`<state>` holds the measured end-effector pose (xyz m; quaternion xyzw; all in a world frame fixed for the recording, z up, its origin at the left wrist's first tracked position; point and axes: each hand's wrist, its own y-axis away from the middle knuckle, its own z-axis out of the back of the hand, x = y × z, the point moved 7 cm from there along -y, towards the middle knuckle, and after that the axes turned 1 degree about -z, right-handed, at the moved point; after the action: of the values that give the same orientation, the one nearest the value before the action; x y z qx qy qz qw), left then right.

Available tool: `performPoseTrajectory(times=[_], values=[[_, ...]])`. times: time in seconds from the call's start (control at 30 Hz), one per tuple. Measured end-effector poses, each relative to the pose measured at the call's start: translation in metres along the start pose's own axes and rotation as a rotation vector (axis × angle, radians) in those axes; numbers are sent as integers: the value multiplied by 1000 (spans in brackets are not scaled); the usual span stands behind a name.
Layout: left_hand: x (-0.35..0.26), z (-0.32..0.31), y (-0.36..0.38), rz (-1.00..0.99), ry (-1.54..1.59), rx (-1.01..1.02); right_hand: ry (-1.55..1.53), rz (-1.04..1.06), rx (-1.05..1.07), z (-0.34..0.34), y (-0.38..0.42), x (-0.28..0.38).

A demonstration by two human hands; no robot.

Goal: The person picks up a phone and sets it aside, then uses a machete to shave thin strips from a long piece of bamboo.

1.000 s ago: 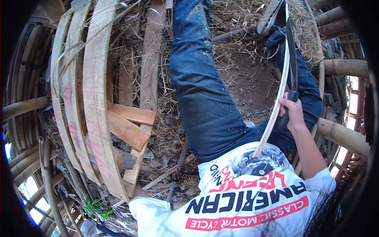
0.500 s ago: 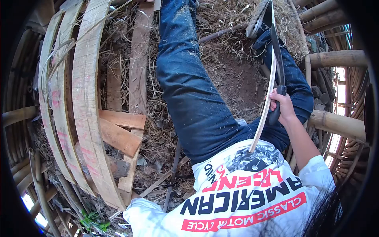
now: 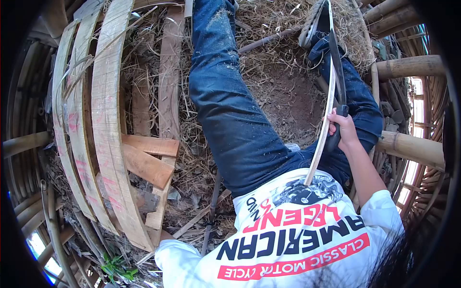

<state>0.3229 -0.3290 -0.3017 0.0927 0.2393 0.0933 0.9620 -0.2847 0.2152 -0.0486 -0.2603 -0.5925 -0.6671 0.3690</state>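
Note:
My right hand (image 3: pixel 342 130) is closed around the black handle of a long knife (image 3: pixel 339 72), whose dark blade points up the view, over my bent leg. A thin pale strip (image 3: pixel 322 129) runs beside the blade and past my fingertips, its lower end against the white shirt (image 3: pixel 293 230). Whether my fingers also touch the strip is unclear. At the lower left, a little skin of my left arm shows between the sleeve and the wooden boards (image 3: pixel 108 105); my left hand itself is hidden.
Short wood pieces (image 3: pixel 150 165) lie beside the long curved-looking boards. Shavings (image 3: pixel 269 53) and dry fibres cover the dirt around my legs. Bamboo poles (image 3: pixel 413 150) stand at the right, with more poles (image 3: pixel 26 144) at the left. A green plant (image 3: pixel 117 269) grows at the lower left.
The view has shifted slightly, so the boards appear a little further right. My right hand keeps the same hold on the knife, with the strip still beside it.

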Motion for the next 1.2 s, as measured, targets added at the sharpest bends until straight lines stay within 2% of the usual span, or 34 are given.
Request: performPoseTrajectory(times=[0.77, 1.0, 1.2], values=[[12, -5, -4, 6, -3, 0, 62, 5, 51, -11, -7, 5], [4, 7, -10, -34, -17, -18, 30, -10, 38, -9, -8, -3], [-13, 49, -15, -107, -63, -76, -63, 4, 86, -1, -12, -6]])
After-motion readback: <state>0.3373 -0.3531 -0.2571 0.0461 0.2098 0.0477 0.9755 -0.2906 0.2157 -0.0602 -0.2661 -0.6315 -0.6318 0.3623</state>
